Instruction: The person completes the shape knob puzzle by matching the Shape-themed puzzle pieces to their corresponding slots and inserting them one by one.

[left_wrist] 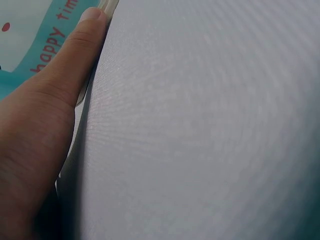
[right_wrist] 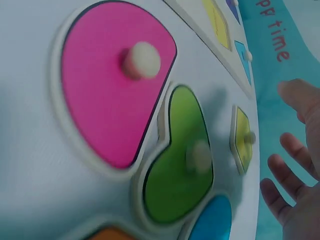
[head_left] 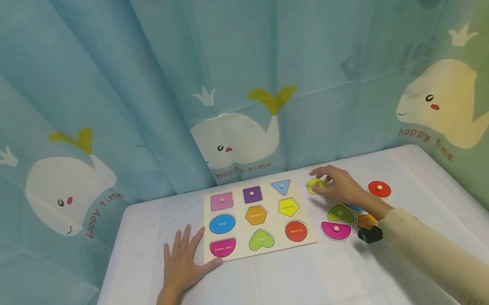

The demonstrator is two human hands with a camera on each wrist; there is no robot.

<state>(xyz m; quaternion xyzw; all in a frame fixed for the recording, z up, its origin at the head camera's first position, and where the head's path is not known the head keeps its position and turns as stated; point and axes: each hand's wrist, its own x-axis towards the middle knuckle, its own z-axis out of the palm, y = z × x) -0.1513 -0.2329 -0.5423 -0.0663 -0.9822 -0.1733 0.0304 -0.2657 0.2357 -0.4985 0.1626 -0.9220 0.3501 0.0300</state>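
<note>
A pale puzzle board (head_left: 239,204) lies on the table with rows of coloured shapes. Knobs show on its pink rectangle (head_left: 217,204), purple square (head_left: 253,198) and blue triangle (head_left: 281,184); the other shapes are printed recesses. My left hand (head_left: 182,266) rests beside the board's left edge, fingers spread, thumb (left_wrist: 82,42) at the near corner. Right of the board, my right hand (head_left: 344,188) hovers over a yellow pentagon piece (right_wrist: 241,142). Its fingers are loosely bent and apart from the knob in the right wrist view. That piece lies flat on the tablecloth.
Near the right forearm lie a magenta half-round piece (head_left: 335,231), a green heart (head_left: 339,213), an orange piece (head_left: 366,221), a mostly hidden blue piece (right_wrist: 212,222) and a red circle (head_left: 379,189). A curtain (head_left: 159,107) with whales hangs behind the white-covered table (head_left: 269,299).
</note>
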